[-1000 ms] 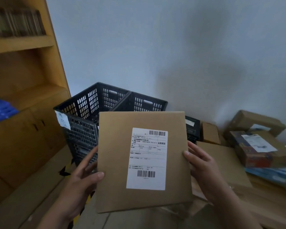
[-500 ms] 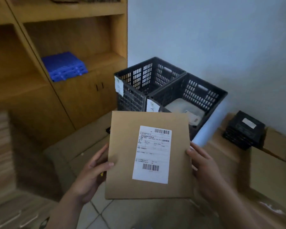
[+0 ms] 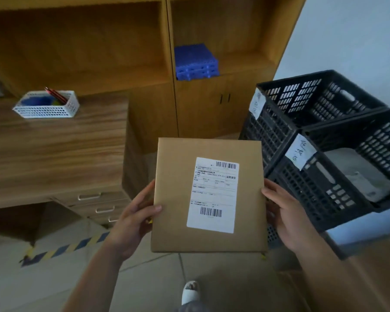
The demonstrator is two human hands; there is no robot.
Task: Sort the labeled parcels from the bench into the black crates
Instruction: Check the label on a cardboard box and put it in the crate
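A flat brown cardboard parcel [image 3: 208, 194] with a white barcode label [image 3: 214, 194] is being held above the tiled floor [image 3: 144, 284], just left of two black slatted plastic crates [image 3: 320, 140]. It is being gripped at its side edges by the left hand [image 3: 133, 224] and right hand [image 3: 286, 215], fingers clamped on it.

— Can you read the white shipping label [image 3: 213, 194] on the brown parcel [image 3: 173, 194]?
— Barely. It carries a barcode at the top and another at the bottom, with rows of small print too fine to read; a few bolder Chinese characters sit at its right edge.
— And the crates?
— The nearer black crate [image 3: 320, 194] has a handwritten paper tag [image 3: 300, 151], the farther crate [image 3: 311, 97] another tag [image 3: 257, 104]. Neither is legible.
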